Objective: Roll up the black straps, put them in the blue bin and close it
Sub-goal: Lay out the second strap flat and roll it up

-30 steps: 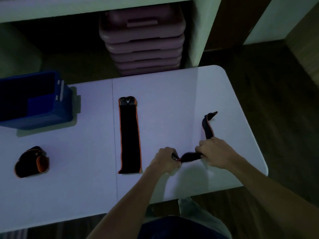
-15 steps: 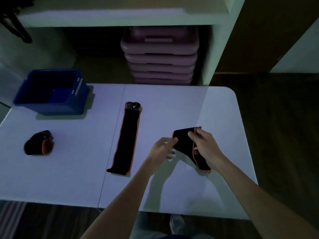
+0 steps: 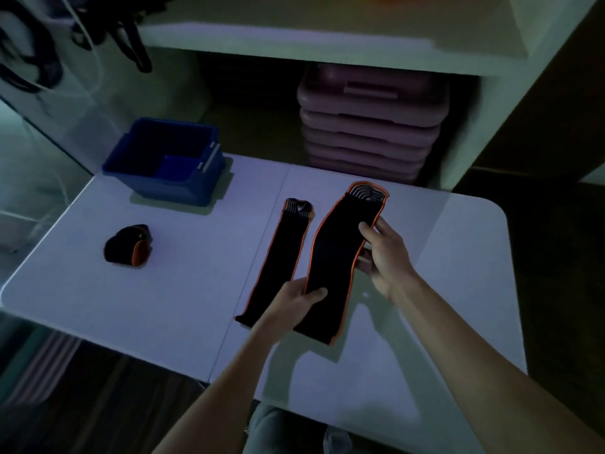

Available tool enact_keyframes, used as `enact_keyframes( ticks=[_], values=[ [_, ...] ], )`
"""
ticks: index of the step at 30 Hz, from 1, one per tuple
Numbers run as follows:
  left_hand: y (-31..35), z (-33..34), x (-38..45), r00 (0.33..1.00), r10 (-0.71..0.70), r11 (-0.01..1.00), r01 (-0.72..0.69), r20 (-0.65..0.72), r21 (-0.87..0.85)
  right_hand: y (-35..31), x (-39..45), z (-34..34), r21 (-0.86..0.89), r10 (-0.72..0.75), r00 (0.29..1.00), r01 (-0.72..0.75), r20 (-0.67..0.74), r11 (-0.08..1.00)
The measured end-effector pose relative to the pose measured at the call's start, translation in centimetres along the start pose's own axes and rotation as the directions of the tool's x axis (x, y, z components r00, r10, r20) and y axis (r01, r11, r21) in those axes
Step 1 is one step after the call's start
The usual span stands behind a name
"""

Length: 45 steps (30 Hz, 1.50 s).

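**Two hands holding a flat black strap above a white folding table**

The left hand (image 3: 294, 304) grasps the near end of a long black elastic strap with orange edging (image 3: 340, 257); its thumb lies across the top face of the strap and the remaining fingers are hidden beneath it. The right hand (image 3: 386, 257) pinches the same strap along its right edge, farther from the person, with the thumb on top and the fingers curled below. Between the two grips the strap is spread out flat and unrolled, with a slight wave in its outline. Beyond the right-hand grip it ends in a ribbed, rounded tip. Its near end hangs past the left hand towards the white table top (image 3: 163, 290); whether that end touches the table cannot be told.

Just left of the held strap, a second black strap with orange edging (image 3: 278, 257) lies flat and unrolled on the table, its near end partly covered by the left hand. Farther left of the left hand, well apart from both flat straps, a rolled-up black strap with an orange edge (image 3: 129, 245) rests on the table. Beyond that roll, at the far left corner of the table, stands an open blue plastic bin (image 3: 170, 185).

Beyond both hands, under a white shelf (image 3: 294, 44), sits a stack of pink plastic cases (image 3: 370, 126).
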State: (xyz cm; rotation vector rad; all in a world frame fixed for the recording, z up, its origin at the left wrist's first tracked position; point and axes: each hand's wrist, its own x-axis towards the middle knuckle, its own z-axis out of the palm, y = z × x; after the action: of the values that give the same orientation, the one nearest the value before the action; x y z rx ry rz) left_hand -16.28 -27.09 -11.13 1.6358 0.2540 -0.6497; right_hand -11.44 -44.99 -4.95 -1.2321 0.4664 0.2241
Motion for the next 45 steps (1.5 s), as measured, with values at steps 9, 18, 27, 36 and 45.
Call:
enact_keyframes(
  ticks=[9,18,27,36,45],
  values=[
    [-3.6,-8.5,2.9,0.960,-0.114,0.856,0.225,-0.255,0.465,4.5,4.0,6.8,-0.123,0.121,0.992,-0.125,-0.036,0.984],
    [-4.7,-12.5,3.8,0.963,-0.204,0.622,0.265,-0.175,0.737,8.3,8.5,11.7,-0.111,0.218,0.966,-0.234,-0.142,0.966],
    [-1.7,-17.4,7.7,0.951,-0.311,0.531,0.170,0.004,0.830,10.4,11.7,13.0,-0.138,0.197,0.930,-0.249,-0.311,0.959],
    [3.9,-15.4,17.3,0.991,0.104,0.797,-0.036,-0.078,0.602,11.0,13.9,13.2,-0.418,-0.107,0.782,-0.207,-0.613,0.885],
    [5.8,-13.0,22.2,0.975,0.087,0.882,0.019,-0.202,0.471,9.5,16.8,11.4,-0.426,-0.125,0.825,-0.150,-0.551,0.892]
  ],
)
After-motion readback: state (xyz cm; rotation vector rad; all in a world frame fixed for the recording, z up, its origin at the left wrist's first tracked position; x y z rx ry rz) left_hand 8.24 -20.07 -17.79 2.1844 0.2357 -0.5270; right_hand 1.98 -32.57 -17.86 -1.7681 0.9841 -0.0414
